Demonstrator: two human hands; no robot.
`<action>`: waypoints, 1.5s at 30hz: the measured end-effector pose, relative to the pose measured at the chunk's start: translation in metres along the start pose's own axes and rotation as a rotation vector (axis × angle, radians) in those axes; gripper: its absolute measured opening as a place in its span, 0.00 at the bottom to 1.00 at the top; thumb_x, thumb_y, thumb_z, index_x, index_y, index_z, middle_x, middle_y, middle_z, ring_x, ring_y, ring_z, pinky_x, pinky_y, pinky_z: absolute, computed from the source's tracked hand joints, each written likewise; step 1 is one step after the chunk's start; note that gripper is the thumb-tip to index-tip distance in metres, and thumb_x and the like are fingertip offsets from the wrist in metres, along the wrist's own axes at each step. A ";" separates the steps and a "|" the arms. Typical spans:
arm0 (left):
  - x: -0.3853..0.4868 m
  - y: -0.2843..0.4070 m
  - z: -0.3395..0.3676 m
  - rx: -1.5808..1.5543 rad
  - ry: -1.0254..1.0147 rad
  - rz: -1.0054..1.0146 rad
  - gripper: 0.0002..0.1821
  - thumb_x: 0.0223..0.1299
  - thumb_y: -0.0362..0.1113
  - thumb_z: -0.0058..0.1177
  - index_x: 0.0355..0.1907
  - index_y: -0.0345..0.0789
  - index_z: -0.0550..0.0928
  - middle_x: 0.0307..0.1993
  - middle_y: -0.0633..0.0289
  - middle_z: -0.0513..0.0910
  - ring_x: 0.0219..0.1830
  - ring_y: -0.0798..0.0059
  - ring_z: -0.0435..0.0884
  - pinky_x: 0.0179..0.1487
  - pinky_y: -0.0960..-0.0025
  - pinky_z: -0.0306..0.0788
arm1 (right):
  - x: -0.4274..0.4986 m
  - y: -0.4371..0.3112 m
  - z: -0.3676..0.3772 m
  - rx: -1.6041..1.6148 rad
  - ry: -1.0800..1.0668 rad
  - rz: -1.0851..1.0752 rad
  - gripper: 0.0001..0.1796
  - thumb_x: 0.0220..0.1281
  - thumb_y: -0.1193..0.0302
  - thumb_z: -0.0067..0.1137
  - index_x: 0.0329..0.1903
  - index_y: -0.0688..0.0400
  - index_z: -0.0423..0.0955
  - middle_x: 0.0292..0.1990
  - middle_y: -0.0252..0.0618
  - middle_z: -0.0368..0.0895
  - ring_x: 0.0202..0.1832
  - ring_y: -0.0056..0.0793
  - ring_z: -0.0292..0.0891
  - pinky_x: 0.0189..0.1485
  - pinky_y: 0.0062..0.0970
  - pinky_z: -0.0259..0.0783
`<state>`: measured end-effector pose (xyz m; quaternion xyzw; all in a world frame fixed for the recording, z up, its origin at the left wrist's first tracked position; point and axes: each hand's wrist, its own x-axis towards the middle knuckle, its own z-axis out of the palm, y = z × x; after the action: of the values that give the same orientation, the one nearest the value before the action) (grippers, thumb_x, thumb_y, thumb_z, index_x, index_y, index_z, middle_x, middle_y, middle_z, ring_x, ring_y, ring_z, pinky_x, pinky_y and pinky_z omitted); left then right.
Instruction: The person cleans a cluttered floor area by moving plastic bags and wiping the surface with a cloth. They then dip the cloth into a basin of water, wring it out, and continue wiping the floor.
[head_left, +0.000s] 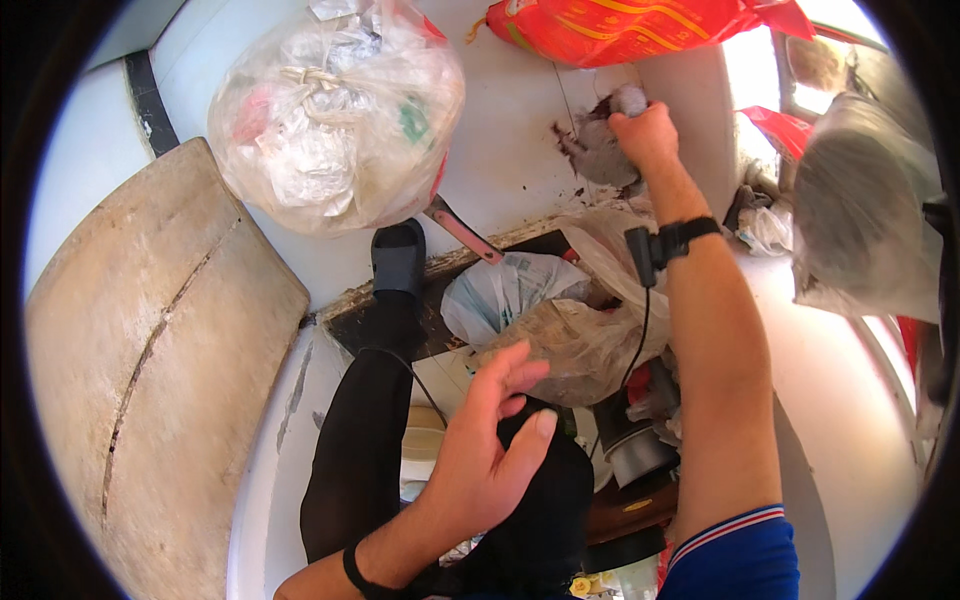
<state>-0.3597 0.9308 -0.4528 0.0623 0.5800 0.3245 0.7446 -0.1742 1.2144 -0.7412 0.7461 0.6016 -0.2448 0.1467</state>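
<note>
My right hand (646, 135), at the end of an outstretched arm, grips a grey cloth-like bundle (600, 154) against the white tiled floor (510, 142). The bundle has dark, reddish, ragged strands along its left side; I cannot tell exactly what it is. Dark crumbs lie scattered just below it. Nearer to me, my left hand (491, 442) hovers above my leg with fingers apart and nothing in it. Beyond its fingertips rests a dirty translucent plastic bag (577, 349), next to a white plastic bag (510, 292) with printing.
A big knotted clear bag (337, 135) of plastic waste stands at the upper left. A pink-handled tool (461, 229) juts out beneath it. A worn wooden board (172, 330) fills the left side. At the top lies a red printed sack (622, 30); a full translucent bag (862, 202) stands right.
</note>
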 end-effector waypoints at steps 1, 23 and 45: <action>-0.004 0.006 -0.004 -0.023 -0.010 -0.021 0.35 0.77 0.35 0.52 0.80 0.32 0.57 0.70 0.46 0.72 0.73 0.63 0.69 0.75 0.59 0.61 | 0.023 0.001 0.004 -0.034 -0.024 0.063 0.45 0.54 0.50 0.73 0.66 0.63 0.66 0.61 0.59 0.82 0.61 0.59 0.80 0.65 0.44 0.76; -0.001 0.058 -0.026 -0.054 -0.141 -0.114 0.30 0.75 0.31 0.49 0.76 0.30 0.64 0.61 0.51 0.79 0.65 0.66 0.77 0.72 0.63 0.65 | 0.076 0.049 0.079 -0.312 0.011 -0.232 0.49 0.58 0.59 0.71 0.79 0.49 0.55 0.76 0.47 0.62 0.76 0.61 0.55 0.76 0.50 0.65; 0.000 0.040 -0.008 -0.123 -0.144 -0.194 0.27 0.77 0.30 0.47 0.76 0.35 0.65 0.59 0.54 0.80 0.58 0.75 0.79 0.61 0.73 0.71 | 0.058 0.069 0.084 -0.188 -0.017 -0.259 0.48 0.56 0.60 0.69 0.79 0.49 0.58 0.75 0.58 0.58 0.75 0.63 0.57 0.71 0.56 0.68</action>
<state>-0.3838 0.9600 -0.4368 -0.0169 0.5074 0.2806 0.8146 -0.1139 1.2027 -0.8482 0.6430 0.7118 -0.2108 0.1882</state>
